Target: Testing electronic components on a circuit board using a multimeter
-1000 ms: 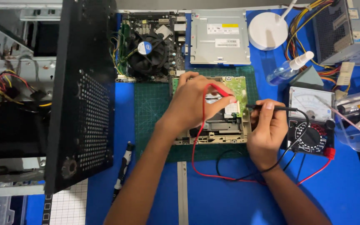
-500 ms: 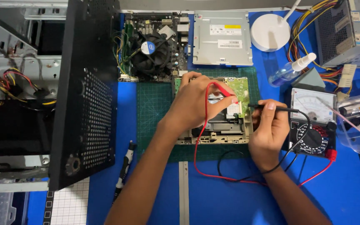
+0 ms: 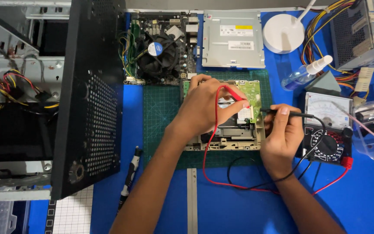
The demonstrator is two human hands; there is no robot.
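Observation:
My left hand [image 3: 204, 106] holds a red test probe [image 3: 234, 93], its tip down on the green circuit board [image 3: 253, 93] of an opened drive unit [image 3: 234, 134] lying on a green cutting mat [image 3: 163, 112]. My right hand [image 3: 284, 134] grips a black test probe [image 3: 278, 112] that points left at the same board's right edge. Red and black leads [image 3: 247, 186] loop over the blue table to an analog multimeter [image 3: 327, 130] just right of my right hand.
A motherboard with a fan cooler [image 3: 159, 52] and a silver optical drive [image 3: 232, 39] lie behind the mat. A black computer case panel [image 3: 89, 99] stands at left. A screwdriver [image 3: 128, 180], a spray bottle [image 3: 306, 73], a white lamp base [image 3: 284, 32] and a power supply [image 3: 360, 34] surround the work area.
Both hands keep their probes on the board; the view has shifted slightly, and the hands have hardly moved.

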